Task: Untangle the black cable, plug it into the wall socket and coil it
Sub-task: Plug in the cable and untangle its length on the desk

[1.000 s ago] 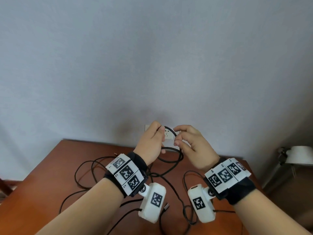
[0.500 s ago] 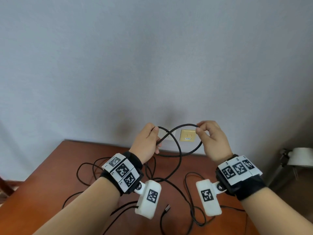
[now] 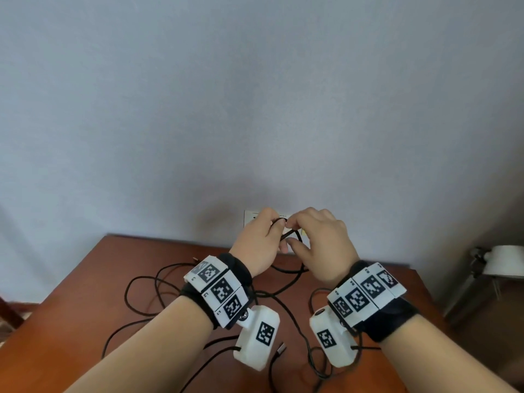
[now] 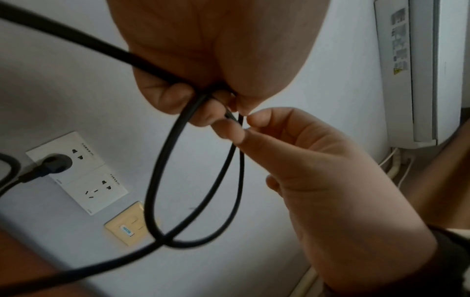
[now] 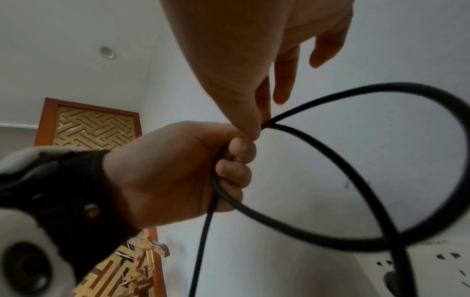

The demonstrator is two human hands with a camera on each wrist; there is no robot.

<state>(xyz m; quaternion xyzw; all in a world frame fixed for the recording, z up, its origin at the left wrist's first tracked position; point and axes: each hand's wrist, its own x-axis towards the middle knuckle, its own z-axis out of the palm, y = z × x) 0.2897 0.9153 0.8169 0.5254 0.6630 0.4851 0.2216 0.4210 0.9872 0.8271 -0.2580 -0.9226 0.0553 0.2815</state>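
Observation:
The black cable [image 3: 289, 233] is gathered in loops between my two hands, held up in front of the white wall socket [image 3: 251, 216]. My left hand [image 3: 273, 231] grips the loops in its curled fingers. My right hand [image 3: 292, 231] pinches a strand right beside the left fingers. In the left wrist view the cable's plug [image 4: 54, 162] sits in the upper socket plate [image 4: 84, 146], and a loop [image 4: 157, 180] hangs from my left hand [image 4: 203, 108]. The right wrist view shows thumb and finger of my right hand [image 5: 262, 120] pinching where a wide loop [image 5: 452, 180] closes.
More black cable [image 3: 141, 282] lies in loose curves on the brown table [image 3: 71, 321], with a connector end [image 3: 280, 350] near my wrists. A beige wall plate [image 4: 132, 223] sits below the sockets. A white lamp [image 3: 504, 262] stands at the right, off the table.
Half a second ago my right hand had drawn a loop out to the right. It has come back against the left hand, bringing the loop with it.

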